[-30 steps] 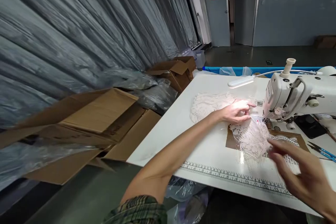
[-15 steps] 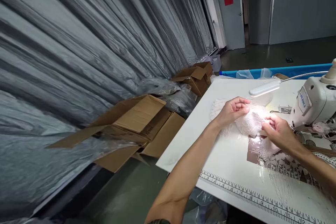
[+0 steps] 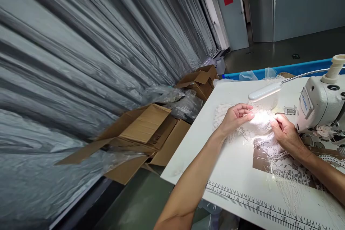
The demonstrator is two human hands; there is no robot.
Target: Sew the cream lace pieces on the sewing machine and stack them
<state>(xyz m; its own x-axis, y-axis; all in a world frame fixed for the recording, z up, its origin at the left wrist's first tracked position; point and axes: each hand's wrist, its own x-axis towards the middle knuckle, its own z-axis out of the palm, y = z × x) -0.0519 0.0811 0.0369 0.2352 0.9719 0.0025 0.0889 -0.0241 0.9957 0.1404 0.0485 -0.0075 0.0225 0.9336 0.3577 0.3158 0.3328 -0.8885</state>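
White lace fabric (image 3: 256, 126) lies bunched under the bright lamp, with both hands on it. My left hand (image 3: 237, 116) pinches its upper left part between thumb and fingers. On the other side, my right hand (image 3: 287, 133) grips the lace's right edge with the thumb on top. Loose threads hang from the cloth. More fringed lace (image 3: 291, 172) trails under my right forearm, partly over a brown patch (image 3: 260, 158) on the table. To the right of my right hand stands a white sewing machine (image 3: 318, 102).
A lamp head (image 3: 265, 91) on a bendable neck hangs close above my hands. The white table (image 3: 188, 154) has a printed ruler (image 3: 242, 201) along its front edge. Open cardboard boxes (image 3: 147, 124) and plastic bags (image 3: 185, 104) stand at the left, before a grey curtain (image 3: 81, 43).
My view has shifted slightly right, so more of the sewing machine shows. Both hands keep their hold on the lace; the piece between them looks flatter and more spread out.
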